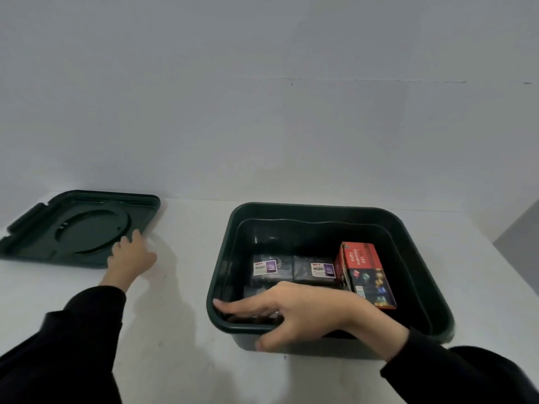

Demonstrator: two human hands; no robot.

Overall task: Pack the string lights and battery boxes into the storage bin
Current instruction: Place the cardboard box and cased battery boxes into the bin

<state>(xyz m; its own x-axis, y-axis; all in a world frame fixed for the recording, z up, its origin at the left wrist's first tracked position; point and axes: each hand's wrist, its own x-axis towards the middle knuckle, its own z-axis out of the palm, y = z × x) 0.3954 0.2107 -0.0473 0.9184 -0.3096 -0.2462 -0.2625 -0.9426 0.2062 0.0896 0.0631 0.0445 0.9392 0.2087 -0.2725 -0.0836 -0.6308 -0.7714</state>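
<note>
While I watch through the head camera, the right hand's fingers [233, 307] lie over the near rim of the storage bin [320, 209], their tips dipping inside at its near-left corner, and the thumb presses the outer wall below, so the right hand [303, 313] clamps the rim between them. The left hand's fingers [135, 237] rest fairly straight on the near-right corner of the lid [81, 228], thumb spread to the right off its edge; the left hand [131, 256] looks released, touching rather than grasping.

Inside the dark green bin, a red box of LED lights [369, 275] stands tilted against the right side. Left of it, two dark packets [272, 268] with white and purple labels lie side by side on the floor, and a third one [253, 291] sits nearer, partly hidden by my view of the right hand.

The lid lies flat on the white table [180, 316], well to the left of the bin. Black sleeves [87, 330] cover both arms.
</note>
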